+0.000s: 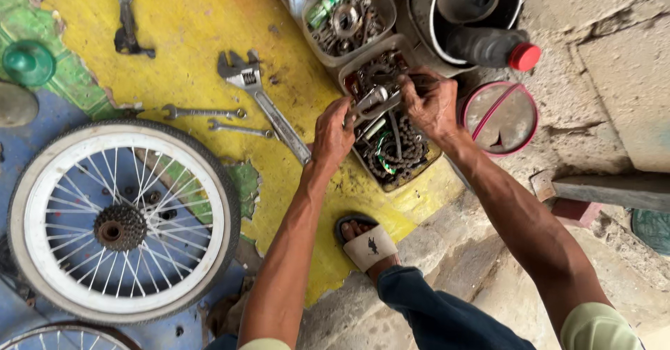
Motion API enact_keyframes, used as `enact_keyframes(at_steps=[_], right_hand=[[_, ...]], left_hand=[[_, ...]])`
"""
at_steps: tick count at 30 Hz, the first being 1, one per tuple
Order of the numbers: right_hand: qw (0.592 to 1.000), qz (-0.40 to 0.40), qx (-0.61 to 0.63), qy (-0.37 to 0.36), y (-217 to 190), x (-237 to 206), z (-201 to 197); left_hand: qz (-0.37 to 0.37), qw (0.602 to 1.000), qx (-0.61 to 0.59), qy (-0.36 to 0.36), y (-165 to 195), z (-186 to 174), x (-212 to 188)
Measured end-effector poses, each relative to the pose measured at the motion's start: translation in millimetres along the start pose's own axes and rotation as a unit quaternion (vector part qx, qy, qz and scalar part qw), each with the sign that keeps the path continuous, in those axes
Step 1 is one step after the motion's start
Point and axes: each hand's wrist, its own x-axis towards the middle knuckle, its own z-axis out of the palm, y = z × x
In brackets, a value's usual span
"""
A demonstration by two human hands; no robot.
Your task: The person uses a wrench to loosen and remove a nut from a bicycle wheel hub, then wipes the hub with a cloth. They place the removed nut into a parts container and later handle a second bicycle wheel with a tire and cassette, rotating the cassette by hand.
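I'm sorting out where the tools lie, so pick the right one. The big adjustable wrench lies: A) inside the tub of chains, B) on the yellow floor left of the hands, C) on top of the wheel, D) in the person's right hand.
B: the adjustable wrench lies flat on the yellow floor, left of the left hand and above the wheel, outside the tub.

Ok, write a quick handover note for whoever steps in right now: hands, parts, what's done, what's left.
Left hand: gripping the near end of a metal tool over the parts tub.
Right hand: fingers down in the same tub among chains and sprockets.
Adjustable wrench and two spanners lie on the yellow floor; bicycle wheel lies flat at left.
Done: tool lifted.
Left: cannot tell from this view.
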Motion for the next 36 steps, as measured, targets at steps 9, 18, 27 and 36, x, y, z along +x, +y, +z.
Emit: enact_keyframes(at_steps=[9, 18, 27, 36], right_hand=[[0.996, -0.065, -0.015, -0.059, 1.0, 19.4, 24.7], [0.974, 0.101, 0.196, -0.041, 15.3, -19.0, 12.3], [0.996, -0.08, -0.039, -0.011, -10.3, -27.2, 3.3], [0.993, -0.101, -0.054, 0.008, -0.7, -37.2, 4.3]], left_hand=[[-0.15, 0.982, -0.113, -0.003, 6.3, 1.3, 5.0], [-0.165, 0.968, -0.187, 0.01, 5.7, 4.2, 7.7], [-0.238, 0.945, -0.225, -0.003, 9.5, 2.3, 9.7], [-0.229, 0.947, -0.222, 0.034, 14.8, 2.7, 8.7]])
